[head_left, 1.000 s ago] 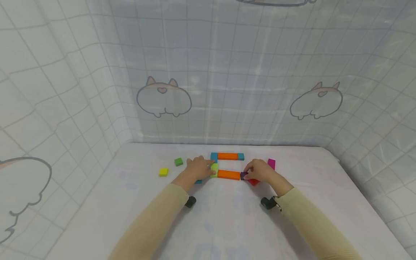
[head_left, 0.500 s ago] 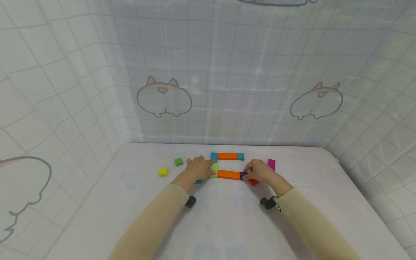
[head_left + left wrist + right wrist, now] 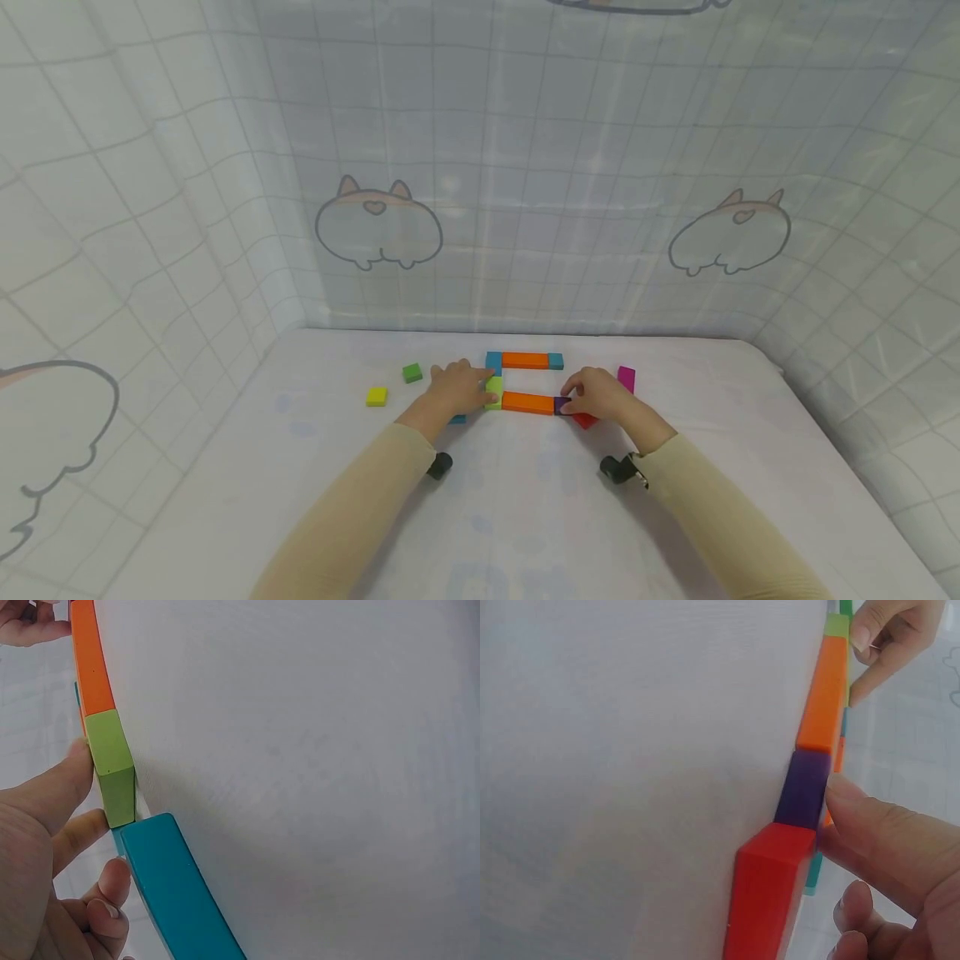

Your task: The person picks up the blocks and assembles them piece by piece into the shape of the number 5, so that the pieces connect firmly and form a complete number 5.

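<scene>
In the head view, the left hand [image 3: 457, 390] lies over the left side of a block layout. Its thumb and extended index finger touch a lime green block [image 3: 110, 742] near its two ends; the other fingers curl in. Between thumb and index finger the right hand [image 3: 600, 393] pinches a small purple block [image 3: 804, 787], which sits against the end of an orange block [image 3: 528, 403]. That orange block meets the lime one at its other end. A red block [image 3: 769, 892], partly under the right hand, stands close to the purple one.
Behind the lime block, a blue block [image 3: 493, 362], an orange block [image 3: 525, 361] and a small blue block [image 3: 556, 362] form a row. Loose pieces include a teal block [image 3: 184, 885], green block [image 3: 412, 373], yellow block [image 3: 377, 397] and magenta block [image 3: 627, 379].
The right hand has shifted slightly left with the purple block, closing the thin gap to the orange block. The left hand stays in place.
</scene>
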{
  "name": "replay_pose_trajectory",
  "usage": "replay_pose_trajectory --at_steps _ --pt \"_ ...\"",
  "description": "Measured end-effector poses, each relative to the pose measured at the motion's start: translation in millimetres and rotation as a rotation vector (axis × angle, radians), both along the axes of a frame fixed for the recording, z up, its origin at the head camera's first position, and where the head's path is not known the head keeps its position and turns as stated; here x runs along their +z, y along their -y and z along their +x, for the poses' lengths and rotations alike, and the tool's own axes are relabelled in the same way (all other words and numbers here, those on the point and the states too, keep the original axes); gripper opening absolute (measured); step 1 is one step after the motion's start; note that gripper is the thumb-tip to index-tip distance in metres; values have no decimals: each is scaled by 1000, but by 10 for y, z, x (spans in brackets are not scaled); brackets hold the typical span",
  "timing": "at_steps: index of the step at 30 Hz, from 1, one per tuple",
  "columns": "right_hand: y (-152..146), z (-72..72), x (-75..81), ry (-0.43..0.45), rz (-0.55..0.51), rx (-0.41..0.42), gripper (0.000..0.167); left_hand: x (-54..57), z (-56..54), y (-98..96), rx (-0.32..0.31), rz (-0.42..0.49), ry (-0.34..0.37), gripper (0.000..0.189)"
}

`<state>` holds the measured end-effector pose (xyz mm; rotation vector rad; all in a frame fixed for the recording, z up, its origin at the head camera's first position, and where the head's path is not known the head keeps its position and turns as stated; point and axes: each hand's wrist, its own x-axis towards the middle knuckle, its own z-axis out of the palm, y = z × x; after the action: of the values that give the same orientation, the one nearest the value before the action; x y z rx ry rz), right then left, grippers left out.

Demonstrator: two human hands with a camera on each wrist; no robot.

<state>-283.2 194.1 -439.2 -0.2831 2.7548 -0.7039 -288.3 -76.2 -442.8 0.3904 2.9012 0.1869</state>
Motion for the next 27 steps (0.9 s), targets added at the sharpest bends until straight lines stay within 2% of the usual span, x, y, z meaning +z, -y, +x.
replay_pose_trajectory --at_steps 8,27 --pt "-30 39 67 1 -27 -39 30 4 10 -7 2 2 -1 62" --pt "-170 232 77 -36 -21 -74 44 -41 -6 13 4 7 -4 62"
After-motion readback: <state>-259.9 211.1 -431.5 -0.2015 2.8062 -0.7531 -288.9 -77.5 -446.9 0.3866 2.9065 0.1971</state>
